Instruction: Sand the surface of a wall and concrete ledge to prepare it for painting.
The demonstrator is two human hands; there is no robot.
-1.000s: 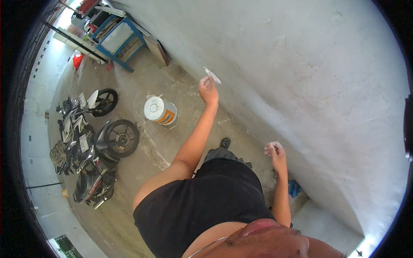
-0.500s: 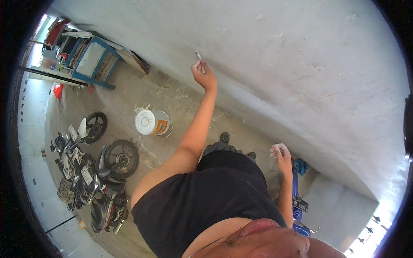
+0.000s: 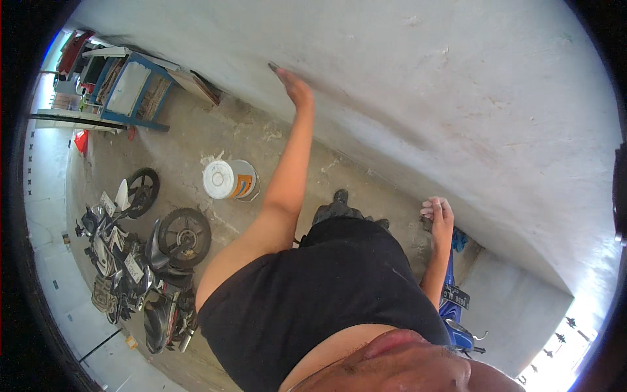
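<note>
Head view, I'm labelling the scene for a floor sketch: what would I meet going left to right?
Parked motorcycles → white lidded bucket → thin grey piece → left hand holding it → dark shoes → right hand → crumpled blue item.

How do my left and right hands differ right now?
The left hand has a thin piece at its fingertips; the right hand shows nothing held.
The left hand's fingers reach forward fairly straight, while the right hand's are curled.
The left hand is stretched far ahead; the right hand is nearer the body.
Both are bare.
</note>
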